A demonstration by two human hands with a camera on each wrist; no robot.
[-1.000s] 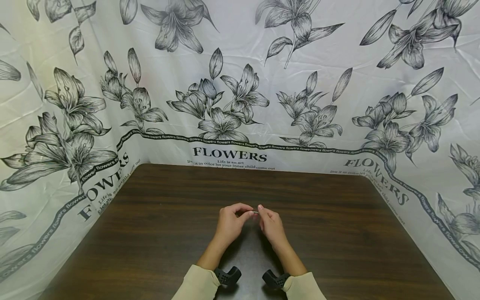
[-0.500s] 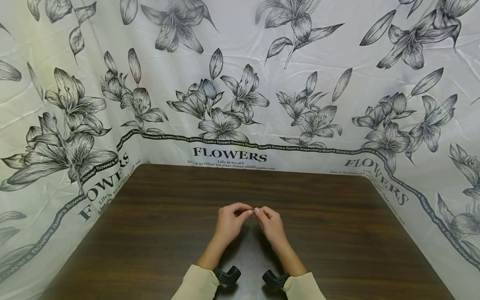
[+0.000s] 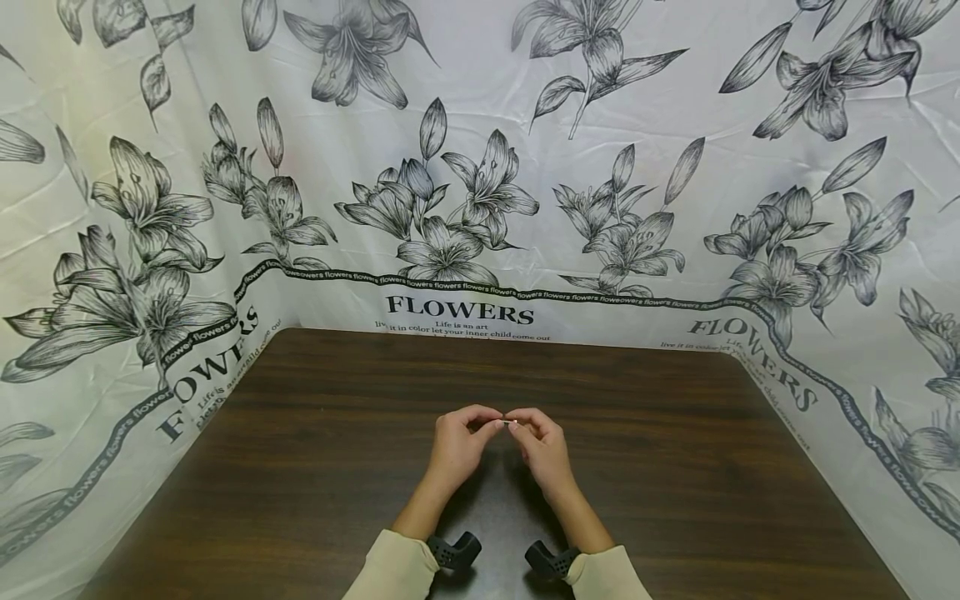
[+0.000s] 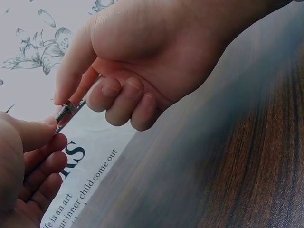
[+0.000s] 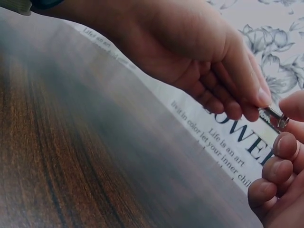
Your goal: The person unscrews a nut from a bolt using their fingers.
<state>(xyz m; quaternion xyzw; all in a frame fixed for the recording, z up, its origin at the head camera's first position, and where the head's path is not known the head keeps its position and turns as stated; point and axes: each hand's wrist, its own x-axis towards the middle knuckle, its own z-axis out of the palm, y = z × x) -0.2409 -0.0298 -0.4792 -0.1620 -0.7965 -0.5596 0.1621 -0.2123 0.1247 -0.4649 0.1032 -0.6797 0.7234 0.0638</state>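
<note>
A small silvery bolt point(image 3: 509, 422) is held level between the two hands, above the table. In the left wrist view the bolt point(image 4: 63, 112) shows a threaded shaft and a thicker end, which may be its head or a nut. My left hand point(image 3: 457, 446) pinches this thicker end with thumb and index finger; its other fingers curl in loosely. At the opposite end, my right hand point(image 3: 546, 450) has its thumb and index fingertips on the shaft. Fingertips partly cover the bolt point(image 5: 273, 114) in the right wrist view.
Beneath the hands is a dark brown wooden table point(image 3: 337, 467). A white cloth point(image 3: 480, 100) printed with flowers hangs round its back and sides. Black wrist mounts point(image 3: 456, 552) sit at both cuffs, below the beige sleeves point(image 3: 393, 567).
The right thumb and index finger have shifted on the bolt: the fingertips moved left, then the index finger lifted over to meet the left fingertips. The left hand has stayed nearly still.
</note>
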